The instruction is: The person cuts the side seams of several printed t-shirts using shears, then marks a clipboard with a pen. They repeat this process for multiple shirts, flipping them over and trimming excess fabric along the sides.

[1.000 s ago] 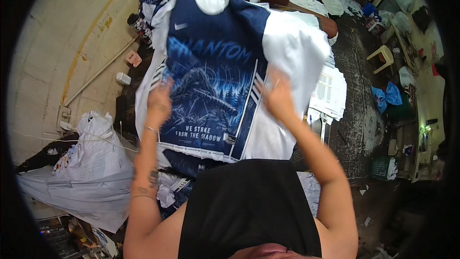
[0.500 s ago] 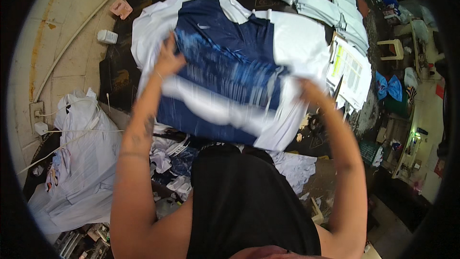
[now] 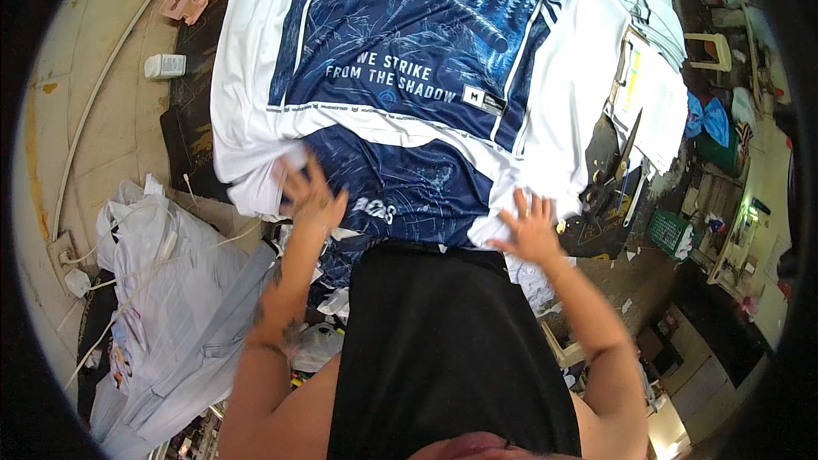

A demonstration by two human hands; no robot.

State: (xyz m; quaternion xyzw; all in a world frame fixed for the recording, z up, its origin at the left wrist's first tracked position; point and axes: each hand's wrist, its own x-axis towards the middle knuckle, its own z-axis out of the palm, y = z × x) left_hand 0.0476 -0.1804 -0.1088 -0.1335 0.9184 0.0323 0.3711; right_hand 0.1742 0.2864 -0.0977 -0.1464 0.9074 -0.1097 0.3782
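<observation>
Both hands lay spread over a printed jersey's near edge.

The left hand (image 3: pixel 311 196) and right hand (image 3: pixel 530 228) were flat with fingers released, gripping nothing, on the blue-and-white jersey (image 3: pixel 409 60) spread atop a garment stack on the dark table (image 3: pixel 183 132). Scissors (image 3: pixel 607 192) lay just right of the stack.

The navy-and-white jersey (image 3: pixel 400 51) runs past the top edge; the left hand (image 3: pixel 311 196) is motion-blurred.
</observation>
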